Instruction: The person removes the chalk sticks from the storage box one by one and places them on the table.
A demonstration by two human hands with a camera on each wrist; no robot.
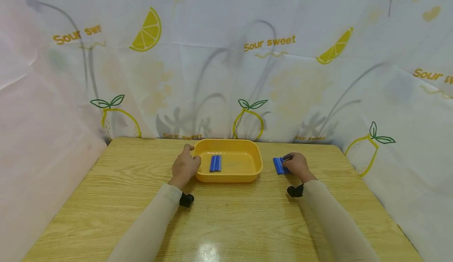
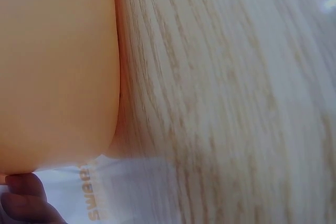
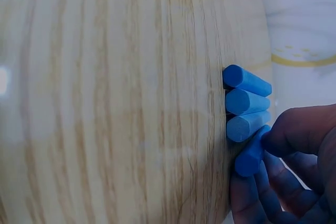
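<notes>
Backing the wood-grain table (image 1: 230, 211) and its yellow tray (image 1: 228, 178), lemon-printed white sheeting (image 1: 216, 71).

Blue sticks (image 1: 277, 166) in darker and lighter shades and a golden-yellow tray (image 1: 226, 178) stand out on a tan wood-grain table (image 1: 233, 218) against a white sheet (image 1: 212, 14) printed with yellow lemons (image 1: 248, 123), green leaves (image 1: 258, 104) and orange lettering (image 1: 269, 43).

Wood-grain tbl (image 1: 244, 218); white lemon-print cloth (image 1: 226, 69) behind, w/ "Sour sweet" txt (image 1: 270, 43).
</notes>
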